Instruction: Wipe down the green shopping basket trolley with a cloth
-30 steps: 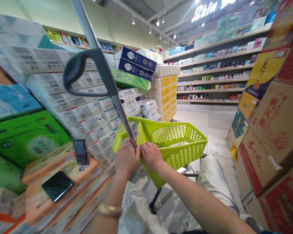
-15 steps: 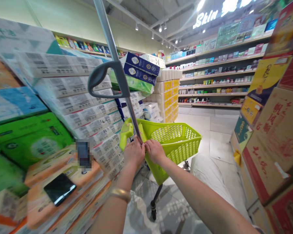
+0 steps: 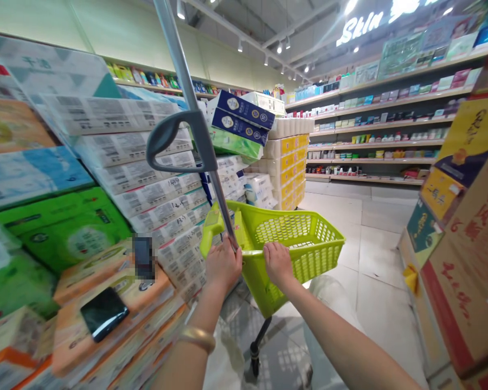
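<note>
A lime-green plastic shopping basket on wheels (image 3: 295,265) stands in front of me, its inside bare where it shows. From its near end rises a long metal pole (image 3: 179,59) with a grey loop handle (image 3: 207,143) partway up. My left hand (image 3: 223,262), with a gold-coloured bangle on the wrist, is wrapped round the pole's lower part at the basket's corner. On the basket's near rim rests my right hand (image 3: 277,262), fingers curled over the edge. The undersides of the fingers are hidden.
Stacked tissue packs (image 3: 158,189) rise close on the left. A dark phone (image 3: 104,314) lies on orange packs (image 3: 77,346). Cardboard cartons (image 3: 467,271) line the right side. Tiled floor (image 3: 345,216) runs toward stocked shelves (image 3: 374,143) at the back.
My right hand has moved right, from beside the left hand at the pole to farther along the basket's rim. My left hand stays on the pole. The view has turned slightly.
</note>
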The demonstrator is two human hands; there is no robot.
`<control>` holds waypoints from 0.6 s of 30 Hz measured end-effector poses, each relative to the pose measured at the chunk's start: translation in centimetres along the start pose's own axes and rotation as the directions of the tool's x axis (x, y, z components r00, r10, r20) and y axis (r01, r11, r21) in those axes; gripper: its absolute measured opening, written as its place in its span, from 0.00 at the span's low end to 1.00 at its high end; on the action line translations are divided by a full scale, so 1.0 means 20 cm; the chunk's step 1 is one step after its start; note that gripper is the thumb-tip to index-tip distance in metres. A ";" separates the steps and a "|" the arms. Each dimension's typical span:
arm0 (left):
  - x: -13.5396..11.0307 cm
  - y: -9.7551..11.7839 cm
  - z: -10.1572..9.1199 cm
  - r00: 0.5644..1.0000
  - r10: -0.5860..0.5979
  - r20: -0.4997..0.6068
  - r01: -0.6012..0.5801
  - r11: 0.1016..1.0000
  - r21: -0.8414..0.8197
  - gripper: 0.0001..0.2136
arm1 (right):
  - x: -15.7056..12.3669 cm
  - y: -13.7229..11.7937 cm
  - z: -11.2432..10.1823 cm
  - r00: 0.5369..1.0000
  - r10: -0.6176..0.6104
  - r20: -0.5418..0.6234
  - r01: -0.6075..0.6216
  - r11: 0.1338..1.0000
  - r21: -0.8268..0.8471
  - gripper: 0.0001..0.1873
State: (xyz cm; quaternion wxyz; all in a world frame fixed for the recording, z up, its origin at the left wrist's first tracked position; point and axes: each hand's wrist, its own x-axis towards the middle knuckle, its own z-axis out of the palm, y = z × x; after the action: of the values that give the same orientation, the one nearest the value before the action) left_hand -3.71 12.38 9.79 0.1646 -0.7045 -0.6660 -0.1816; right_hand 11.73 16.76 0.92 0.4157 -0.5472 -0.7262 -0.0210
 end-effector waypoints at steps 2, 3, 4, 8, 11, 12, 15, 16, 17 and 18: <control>0.00 0.00 0.00 1.000 -0.011 0.000 0.011 1.000 0.007 0.24 | 0.01 -0.09 0.02 1.000 0.003 -0.016 -0.002 1.000 0.023 0.17; 0.00 -0.01 0.01 1.000 -0.015 0.000 0.015 1.000 0.010 0.24 | 0.02 -0.14 0.03 1.000 -0.014 -0.014 0.015 0.999 0.046 0.17; -0.01 -0.01 0.01 1.000 -0.019 -0.001 0.019 1.000 0.014 0.24 | 0.02 -0.18 0.03 0.999 -0.037 -0.007 0.037 0.997 0.071 0.16; -0.01 -0.03 0.01 1.000 -0.018 -0.014 0.018 1.000 0.017 0.23 | 0.03 -0.26 0.03 0.992 -0.121 0.025 0.117 0.986 0.119 0.15; -0.01 -0.03 0.01 0.999 -0.002 -0.037 0.002 1.000 0.002 0.21 | 0.02 -0.18 0.01 0.982 -0.185 0.020 0.182 0.977 0.113 0.16; -0.02 -0.03 0.00 0.999 0.003 -0.046 -0.003 1.000 -0.004 0.20 | 0.01 -0.14 0.01 0.983 -0.186 0.008 0.184 0.977 0.103 0.17; -0.02 -0.01 -0.01 0.998 0.007 -0.070 -0.008 1.000 -0.016 0.18 | -0.01 -0.01 0.00 0.989 -0.147 -0.033 0.149 0.987 0.066 0.19; -0.02 0.00 -0.01 0.997 0.008 -0.075 -0.010 1.000 -0.018 0.18 | -0.01 0.02 0.00 0.991 -0.130 -0.035 0.132 0.990 0.056 0.19; -0.03 0.01 0.00 0.997 0.010 -0.079 -0.012 1.000 -0.018 0.18 | -0.02 0.03 0.00 0.994 -0.106 -0.031 0.107 0.993 0.047 0.19; -0.03 0.01 0.00 0.996 0.012 -0.084 -0.014 1.000 -0.018 0.18 | -0.01 0.03 0.00 0.997 -0.072 -0.027 0.073 0.997 0.040 0.19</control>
State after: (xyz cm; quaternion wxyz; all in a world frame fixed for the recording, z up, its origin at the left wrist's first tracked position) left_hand -3.56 11.89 9.58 0.1868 -0.7021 -0.6523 -0.2161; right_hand 12.30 16.74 0.53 0.4348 -0.5117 -0.7405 -0.0282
